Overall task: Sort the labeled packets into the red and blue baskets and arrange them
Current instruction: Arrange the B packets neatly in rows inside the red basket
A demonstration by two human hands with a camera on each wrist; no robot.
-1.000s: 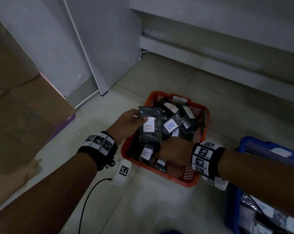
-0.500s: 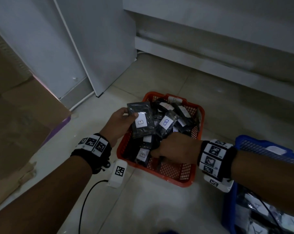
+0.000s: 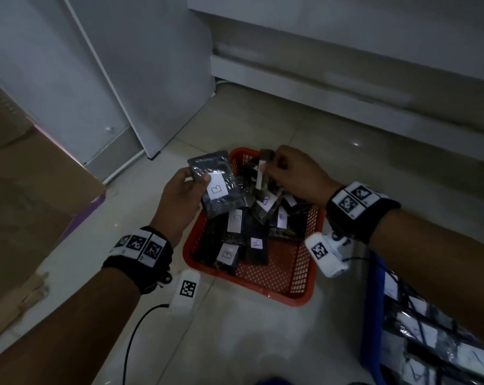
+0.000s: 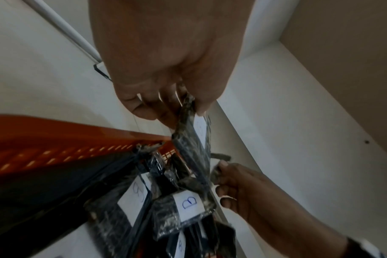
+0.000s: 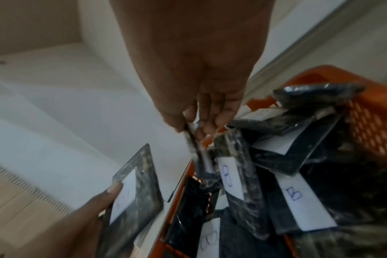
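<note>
Left hand (image 3: pixel 179 198) fingers clamped on a B-labeled packet (image 3: pixel 216 184) above the red basket's (image 3: pixel 304 262) left rim. Right hand (image 3: pixel 293 176) fingers pinch another packet (image 3: pixel 263 173) edge-on over the heaped packets inside.
</note>
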